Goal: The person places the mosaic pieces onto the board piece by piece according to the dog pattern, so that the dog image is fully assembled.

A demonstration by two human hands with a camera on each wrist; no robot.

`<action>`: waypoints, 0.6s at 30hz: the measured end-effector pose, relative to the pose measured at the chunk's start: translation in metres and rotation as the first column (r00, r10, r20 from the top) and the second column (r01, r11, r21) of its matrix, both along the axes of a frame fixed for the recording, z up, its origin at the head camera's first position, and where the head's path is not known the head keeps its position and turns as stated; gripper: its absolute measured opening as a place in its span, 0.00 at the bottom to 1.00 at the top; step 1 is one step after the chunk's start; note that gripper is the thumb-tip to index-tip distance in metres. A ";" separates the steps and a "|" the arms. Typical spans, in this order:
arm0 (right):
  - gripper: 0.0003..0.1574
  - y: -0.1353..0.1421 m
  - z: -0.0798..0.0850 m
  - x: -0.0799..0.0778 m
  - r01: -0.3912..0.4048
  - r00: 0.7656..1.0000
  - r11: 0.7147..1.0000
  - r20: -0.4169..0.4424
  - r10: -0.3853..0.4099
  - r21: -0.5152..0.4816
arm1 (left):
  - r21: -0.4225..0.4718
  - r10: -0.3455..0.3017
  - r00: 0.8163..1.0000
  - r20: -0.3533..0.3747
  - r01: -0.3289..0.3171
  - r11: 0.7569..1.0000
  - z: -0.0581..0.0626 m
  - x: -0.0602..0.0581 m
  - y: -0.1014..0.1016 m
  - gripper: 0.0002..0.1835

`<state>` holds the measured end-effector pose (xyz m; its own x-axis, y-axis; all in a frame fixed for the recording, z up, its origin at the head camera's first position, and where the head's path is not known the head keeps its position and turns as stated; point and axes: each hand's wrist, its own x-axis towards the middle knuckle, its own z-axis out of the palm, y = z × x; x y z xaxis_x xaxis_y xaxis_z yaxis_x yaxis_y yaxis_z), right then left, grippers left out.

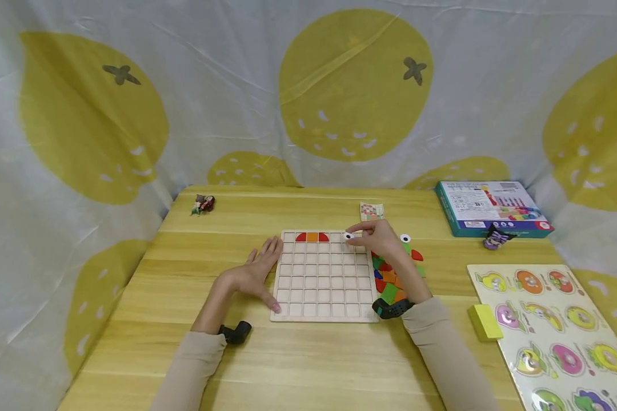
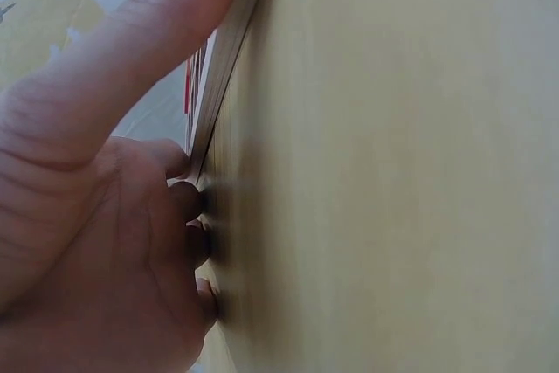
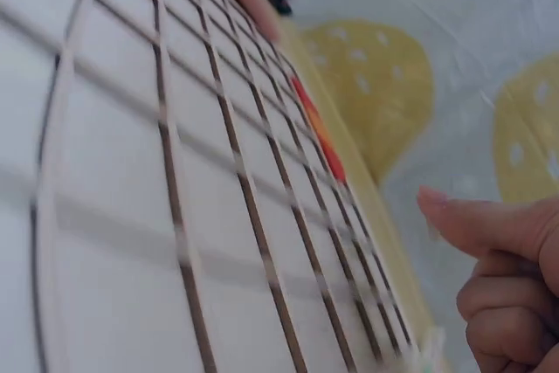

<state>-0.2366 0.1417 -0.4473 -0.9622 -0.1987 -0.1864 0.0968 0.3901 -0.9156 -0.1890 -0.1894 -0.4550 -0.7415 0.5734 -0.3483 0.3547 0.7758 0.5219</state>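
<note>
A wooden grid board (image 1: 323,281) lies flat on the table. In its far row sit an orange square (image 1: 312,237) between two red curved pieces (image 1: 301,237). My left hand (image 1: 252,273) lies flat at the board's left side, fingers spread along the edge and thumb at the near-left corner; the left wrist view shows the thumb (image 2: 131,67) against the board's edge. Over the far-right cells, my right hand (image 1: 383,238) pinches a white eye piece (image 1: 348,236) with a black dot between thumb and forefinger. Its other fingers (image 3: 507,312) are curled in.
Colored pieces (image 1: 389,277) lie loose right of the board, partly under the right arm, with another eye piece (image 1: 405,238). A pattern card (image 1: 372,211) lies behind. Farther right are a box (image 1: 493,205), figurine (image 1: 493,238), yellow block (image 1: 485,322) and fruit puzzle (image 1: 540,337).
</note>
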 end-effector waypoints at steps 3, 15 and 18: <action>0.15 -0.032 0.000 0.001 -0.089 0.996 0.996 -0.022 0.089 -0.002 | -0.001 -0.006 1.000 -0.009 0.006 1.000 0.000 0.000 0.000 0.83; 0.14 -0.102 -0.014 -0.007 -0.140 0.988 0.984 -0.050 0.146 0.111 | -0.015 -0.010 1.000 -0.016 0.010 1.000 0.001 0.000 0.004 0.83; 0.14 -0.106 -0.013 -0.009 -0.144 0.987 0.982 -0.048 0.151 0.119 | -0.024 0.000 1.000 -0.013 0.000 1.000 0.001 0.001 0.001 0.83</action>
<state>-0.2459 0.0354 -0.4599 -0.9336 -0.3196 -0.1618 -0.0206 0.4989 -0.8664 -0.1885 -0.1886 -0.4538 -0.7461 0.5652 -0.3520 0.3614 0.7878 0.4988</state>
